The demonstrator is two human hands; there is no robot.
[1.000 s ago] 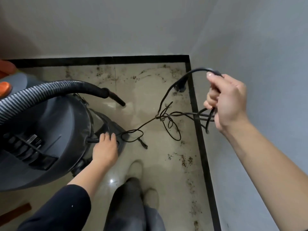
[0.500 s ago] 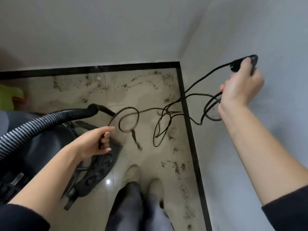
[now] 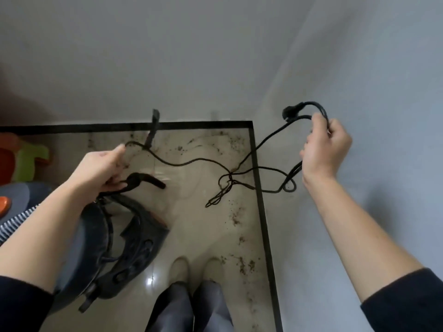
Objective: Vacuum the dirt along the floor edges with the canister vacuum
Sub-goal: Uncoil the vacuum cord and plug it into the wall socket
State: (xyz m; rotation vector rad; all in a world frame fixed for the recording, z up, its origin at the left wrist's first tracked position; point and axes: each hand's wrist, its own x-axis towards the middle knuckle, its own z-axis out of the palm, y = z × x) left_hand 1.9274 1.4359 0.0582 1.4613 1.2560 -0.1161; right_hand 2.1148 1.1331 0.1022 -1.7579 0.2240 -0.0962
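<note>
My left hand (image 3: 100,168) is half closed. The thumb and the first finger pinch the thin black power cord (image 3: 199,159) near its left end, and the lower fingers curl around another dark loop of it just above the vacuum. A flat black strip (image 3: 153,130) stands up from the cord beside this hand; it is blurred and I cannot tell what it is.

My right hand (image 3: 326,149) is raised in front of the grey wall (image 3: 359,68). Its fingers are curled tightly around several loops of the same cord. The black plug (image 3: 291,112) sticks out above the hand, to its left. Between my two hands the cord hangs slack in the air, with a tangled knot (image 3: 230,178) in the middle.

The dark grey canister vacuum (image 3: 139,236) stands on the glossy beige tile floor (image 3: 191,224), low on my left and partly under my left forearm. Its ribbed grey hose (image 3: 9,224) shows at the left edge, and the black nozzle tip (image 3: 153,182) points right, just beside my left fingers.

Dark crumbs of dirt (image 3: 239,262) lie along the black border strip (image 3: 263,212) at the right wall and also in the far corner. My two pale shoes (image 3: 179,267) are near the bottom, close together.
</note>
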